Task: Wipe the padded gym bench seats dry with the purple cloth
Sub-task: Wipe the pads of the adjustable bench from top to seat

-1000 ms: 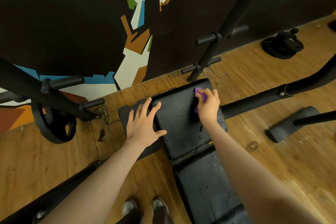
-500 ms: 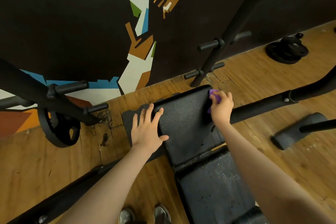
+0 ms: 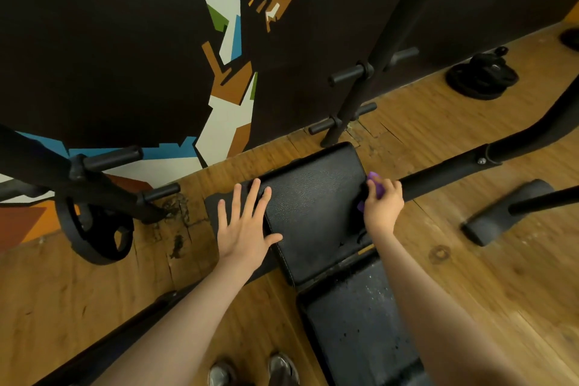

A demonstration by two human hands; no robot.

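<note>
A black padded bench pad [image 3: 313,210] lies in the middle of the view, with a second, wet-speckled pad [image 3: 354,323] nearer me. My right hand [image 3: 383,205] grips the purple cloth [image 3: 376,186] at the far pad's right edge; only small bits of cloth show past my fingers. My left hand [image 3: 246,226] rests flat with spread fingers on the pad's left edge, thumb lying on the padding.
Black frame bars [image 3: 438,174] run right of the bench, with pegged uprights [image 3: 354,100] behind it. A weight plate [image 3: 94,235] hangs at left; more plates [image 3: 482,77] lie on the wooden floor at back right. A rubber foot [image 3: 504,210] sits right. My shoes [image 3: 250,370] show below.
My right hand has slid the purple cloth rightwards, from the pad's top to its right edge. My left hand has stayed on the pad's left side.
</note>
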